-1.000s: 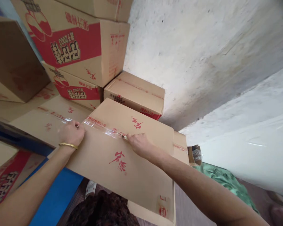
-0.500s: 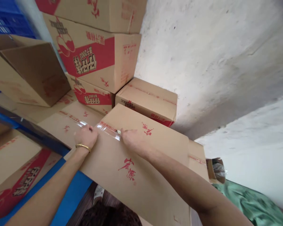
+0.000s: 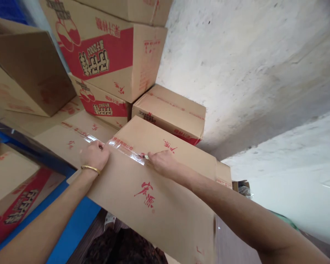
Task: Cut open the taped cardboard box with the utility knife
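Note:
A large cardboard box (image 3: 178, 205) lies in front of me, with red characters on its top. Clear tape (image 3: 126, 150) with red print runs along its middle seam from the left end. My right hand (image 3: 165, 163) is closed round a small pale-tipped tool (image 3: 145, 157), only the end showing. That tip is at the tape, near where the shiny strip ends. At the box's left end my left hand (image 3: 95, 156) is curled into a fist, with a bracelet at the wrist. Whatever those fingers hold, if anything, is hidden.
Printed cartons (image 3: 99, 55) are stacked behind on the left, beside an open box (image 3: 33, 69). Another taped carton (image 3: 170, 110) stands against the white wall (image 3: 236, 55). A flat taped box (image 3: 77, 135) lies left of my box. Dark hair (image 3: 123, 247) shows at the bottom edge.
My right hand has shifted slightly right along the seam with the small tool. The left fist stays by the box's left end. The camera view has shifted a little.

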Available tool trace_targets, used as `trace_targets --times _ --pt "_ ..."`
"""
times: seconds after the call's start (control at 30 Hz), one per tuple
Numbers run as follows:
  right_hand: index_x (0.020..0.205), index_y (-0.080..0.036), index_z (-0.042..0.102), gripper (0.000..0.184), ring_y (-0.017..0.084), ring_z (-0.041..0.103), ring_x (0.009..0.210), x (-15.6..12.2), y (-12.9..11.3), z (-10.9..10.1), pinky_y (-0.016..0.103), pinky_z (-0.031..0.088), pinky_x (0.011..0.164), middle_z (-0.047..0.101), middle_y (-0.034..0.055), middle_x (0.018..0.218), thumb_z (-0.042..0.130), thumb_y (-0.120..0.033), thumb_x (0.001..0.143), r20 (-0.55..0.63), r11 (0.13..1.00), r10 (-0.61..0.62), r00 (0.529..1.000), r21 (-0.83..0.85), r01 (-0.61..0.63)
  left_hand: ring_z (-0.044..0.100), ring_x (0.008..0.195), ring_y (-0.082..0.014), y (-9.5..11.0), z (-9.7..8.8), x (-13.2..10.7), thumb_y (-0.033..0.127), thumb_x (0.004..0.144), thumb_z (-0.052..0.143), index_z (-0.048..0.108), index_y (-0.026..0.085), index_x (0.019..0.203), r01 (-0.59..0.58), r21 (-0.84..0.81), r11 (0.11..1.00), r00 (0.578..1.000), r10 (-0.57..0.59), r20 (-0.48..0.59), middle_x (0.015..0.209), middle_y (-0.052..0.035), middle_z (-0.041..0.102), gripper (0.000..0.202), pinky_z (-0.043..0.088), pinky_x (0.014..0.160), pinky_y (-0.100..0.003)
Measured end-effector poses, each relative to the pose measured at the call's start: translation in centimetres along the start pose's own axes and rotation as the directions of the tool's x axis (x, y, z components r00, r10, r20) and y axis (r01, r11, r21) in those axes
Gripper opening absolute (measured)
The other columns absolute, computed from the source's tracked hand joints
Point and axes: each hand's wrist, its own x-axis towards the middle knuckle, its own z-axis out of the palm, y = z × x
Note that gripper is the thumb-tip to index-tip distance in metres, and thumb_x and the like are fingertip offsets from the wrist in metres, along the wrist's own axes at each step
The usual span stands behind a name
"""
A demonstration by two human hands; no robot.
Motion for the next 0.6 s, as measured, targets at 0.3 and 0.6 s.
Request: trace_targets --times 0.3,0.6 --pt "0.107 -0.015 0.056 0.020 0.025 0.070 0.082 -1.9 1.0 1.4 0.032 0.049 0.067 0.071 0.0140 0.090 0.044 -0.015 0.091 0.057 0.999 0.032 0.998 -0.024 -0.031 0.059 0.095 -0.0254 0.2 -0.9 -0.1 0.035 0.086 0.033 0.061 0.014 0.101 -0.029 -0.004 1.000 0.998 0.029 0.051 0.103 -0.0125 0.066 0.038 0.042 0.082 -0.035" --pt "0.108 -0.020 0.052 0.023 0.026 0.070 0.082 -8.2 4.8 4.0 0.032 0.048 0.062 0.071 0.0098 0.087 0.043 -0.013 0.088 0.130 0.992 0.118 0.984 -0.053 -0.112 0.059 0.103 -0.0379 0.6 -1.6 0.6 0.040 0.087 0.028 0.061 0.007 0.112 0.003 0.001 1.000 0.994 -0.003 0.112 0.106 -0.0223 0.063 0.052 0.048 0.085 -0.050"
